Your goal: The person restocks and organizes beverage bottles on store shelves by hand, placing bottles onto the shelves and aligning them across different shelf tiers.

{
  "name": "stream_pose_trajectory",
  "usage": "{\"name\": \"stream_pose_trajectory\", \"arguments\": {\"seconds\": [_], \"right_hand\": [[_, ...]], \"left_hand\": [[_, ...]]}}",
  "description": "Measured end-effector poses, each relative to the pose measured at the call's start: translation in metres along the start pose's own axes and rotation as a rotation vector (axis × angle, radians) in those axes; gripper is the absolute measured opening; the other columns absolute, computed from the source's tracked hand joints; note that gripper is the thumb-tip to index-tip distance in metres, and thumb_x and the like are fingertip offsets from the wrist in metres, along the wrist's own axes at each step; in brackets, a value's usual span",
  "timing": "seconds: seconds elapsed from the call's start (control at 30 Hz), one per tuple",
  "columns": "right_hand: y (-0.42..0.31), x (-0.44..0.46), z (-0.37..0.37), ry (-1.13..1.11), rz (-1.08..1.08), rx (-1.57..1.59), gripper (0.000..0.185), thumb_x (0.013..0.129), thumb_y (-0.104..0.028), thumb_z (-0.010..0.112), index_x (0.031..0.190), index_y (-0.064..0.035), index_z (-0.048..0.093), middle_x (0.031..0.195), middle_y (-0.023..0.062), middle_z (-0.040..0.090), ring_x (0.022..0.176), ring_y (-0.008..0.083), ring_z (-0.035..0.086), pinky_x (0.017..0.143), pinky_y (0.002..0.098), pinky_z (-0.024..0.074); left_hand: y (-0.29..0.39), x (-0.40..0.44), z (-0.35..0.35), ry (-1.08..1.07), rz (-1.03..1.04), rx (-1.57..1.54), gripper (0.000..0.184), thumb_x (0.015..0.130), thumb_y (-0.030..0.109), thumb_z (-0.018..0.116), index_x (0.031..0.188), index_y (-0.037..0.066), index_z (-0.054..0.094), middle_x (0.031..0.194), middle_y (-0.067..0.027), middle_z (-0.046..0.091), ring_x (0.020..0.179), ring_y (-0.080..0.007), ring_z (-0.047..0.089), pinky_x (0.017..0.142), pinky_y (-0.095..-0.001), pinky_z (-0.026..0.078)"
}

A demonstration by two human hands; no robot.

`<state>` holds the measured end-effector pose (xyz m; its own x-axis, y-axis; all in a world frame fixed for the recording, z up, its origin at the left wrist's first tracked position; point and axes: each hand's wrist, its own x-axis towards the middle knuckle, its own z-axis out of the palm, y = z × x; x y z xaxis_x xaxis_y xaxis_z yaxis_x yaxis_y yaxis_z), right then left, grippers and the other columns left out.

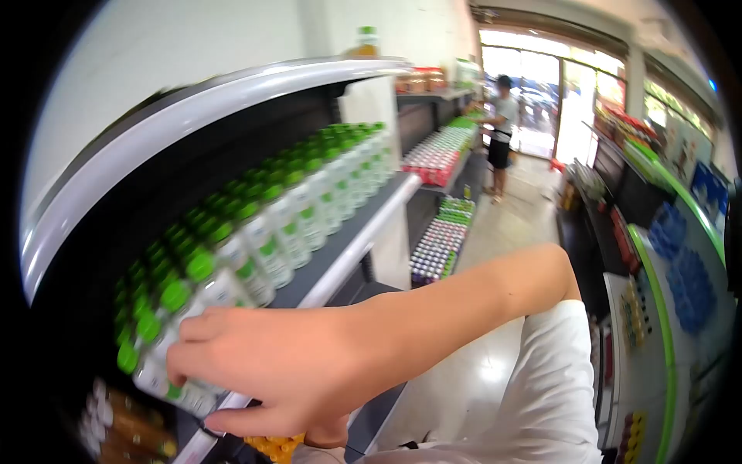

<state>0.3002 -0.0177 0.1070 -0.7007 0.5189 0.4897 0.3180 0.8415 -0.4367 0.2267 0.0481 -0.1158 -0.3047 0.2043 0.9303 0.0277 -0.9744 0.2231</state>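
Note:
My right hand (270, 371) reaches across to the left, back of the hand towards me. Its bent fingers and thumb are around the lower part of a clear bottle (160, 380) with a green cap and a white and green label, at the near end of the shelf. The palm side is hidden. More green-capped bottles (267, 232) stand in close rows behind it along the same shelf. A small part of my left hand (330, 431) shows beneath the right wrist; its fingers are hidden.
The shelf's pale front edge (363, 240) runs away from me. Brown bottles (124, 421) are lower left. Farther along, shelves hold packed drinks (437, 158). A person (502, 127) stands by them near the glass doors. Another shelf unit (657, 309) lines the aisle's right side.

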Motion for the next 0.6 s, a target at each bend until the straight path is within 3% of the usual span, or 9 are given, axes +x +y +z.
{"name": "stream_pose_trajectory", "arguments": {"seconds": [0.1,0.2,0.23,0.3,0.43,0.5,0.53,0.57,0.6], "right_hand": [[0.012,-0.060,-0.029,0.059,0.049,-0.151,0.036,0.091,-0.024,0.066,0.112,0.0050,0.061,0.110,0.0214,0.061,0.110,0.0382,0.059,0.091,0.0464,0.0530],[0.029,-0.114,-0.068,0.232,0.085,-0.658,0.036,0.089,-0.028,0.069,0.107,0.0020,0.063,0.103,0.0190,0.064,0.102,0.0353,0.063,0.086,0.0472,0.0556],[0.034,-0.129,-0.089,0.269,0.135,-0.743,0.037,0.089,-0.030,0.069,0.106,0.0020,0.063,0.103,0.0192,0.065,0.102,0.0354,0.063,0.085,0.0470,0.0564],[0.047,-0.149,-0.137,0.373,0.252,-0.952,0.040,0.089,-0.034,0.068,0.106,0.0020,0.064,0.103,0.0209,0.066,0.103,0.0371,0.065,0.083,0.0468,0.0582],[0.045,-0.177,-0.237,0.624,0.355,-1.043,0.042,0.090,-0.037,0.069,0.109,0.0008,0.067,0.098,0.0210,0.071,0.088,0.0344,0.071,0.078,0.0458,0.0574],[0.033,-0.175,-0.273,0.786,0.641,-0.968,0.049,0.098,-0.038,0.062,0.110,0.0084,0.070,0.097,0.0232,0.073,0.091,0.0276,0.072,0.083,0.0370,0.0562],[0.062,-0.197,-0.305,0.622,0.506,-1.260,0.039,0.094,-0.041,0.068,0.104,-0.0030,0.073,0.095,0.0165,0.073,0.080,0.0252,0.072,0.074,0.0396,0.0578],[0.100,-0.218,-0.362,0.664,0.356,-1.342,0.051,0.091,-0.054,0.066,0.100,-0.0049,0.074,0.091,0.0057,0.074,0.069,0.0152,0.065,0.065,0.0325,0.0534],[0.089,-0.193,-0.347,0.726,0.466,-1.258,0.054,0.093,-0.050,0.064,0.106,0.0018,0.072,0.097,0.0167,0.073,0.081,0.0251,0.068,0.075,0.0374,0.0548]], "left_hand": [[-0.001,-0.033,0.057,-0.051,-0.152,0.029,0.036,0.099,0.029,0.051,0.122,0.001,0.053,0.096,-0.0186,0.066,0.081,-0.0279,0.058,0.082,-0.0452,0.049],[-0.003,-0.057,0.101,-0.083,-0.234,0.063,0.037,0.099,0.027,0.052,0.125,0.001,0.054,0.097,-0.0194,0.066,0.082,-0.0275,0.057,0.085,-0.0468,0.048],[0.039,-0.020,0.146,-0.220,-0.135,-0.437,0.035,0.096,0.020,0.060,0.120,-0.005,0.059,0.101,-0.0195,0.070,0.084,-0.0258,0.064,0.077,-0.0359,0.053],[0.036,-0.025,0.178,-0.369,-0.243,-0.695,0.046,0.096,0.026,0.065,0.127,-0.007,0.055,0.100,-0.0179,0.066,0.084,-0.0237,0.059,0.078,-0.0352,0.050],[0.022,-0.037,0.235,-0.392,-0.236,-0.699,0.039,0.093,0.014,0.067,0.126,-0.006,0.059,0.100,-0.0184,0.070,0.087,-0.0251,0.065,0.078,-0.0348,0.054],[0.005,-0.042,0.257,-0.405,-0.259,-0.724,0.039,0.093,0.014,0.066,0.125,-0.006,0.059,0.099,-0.0185,0.070,0.087,-0.0247,0.066,0.077,-0.0340,0.054],[-0.002,-0.046,0.270,-0.403,-0.258,-0.694,0.047,0.097,0.027,0.065,0.127,-0.008,0.055,0.096,-0.0177,0.065,0.084,-0.0215,0.060,0.076,-0.0338,0.050],[-0.010,-0.048,0.279,-0.399,-0.254,-0.689,0.047,0.097,0.027,0.065,0.127,-0.008,0.055,0.096,-0.0177,0.065,0.084,-0.0215,0.060,0.076,-0.0338,0.050],[-0.020,-0.049,0.288,-0.396,-0.255,-0.683,0.047,0.097,0.027,0.064,0.127,-0.008,0.055,0.097,-0.0180,0.065,0.083,-0.0215,0.060,0.077,-0.0338,0.050]]}}
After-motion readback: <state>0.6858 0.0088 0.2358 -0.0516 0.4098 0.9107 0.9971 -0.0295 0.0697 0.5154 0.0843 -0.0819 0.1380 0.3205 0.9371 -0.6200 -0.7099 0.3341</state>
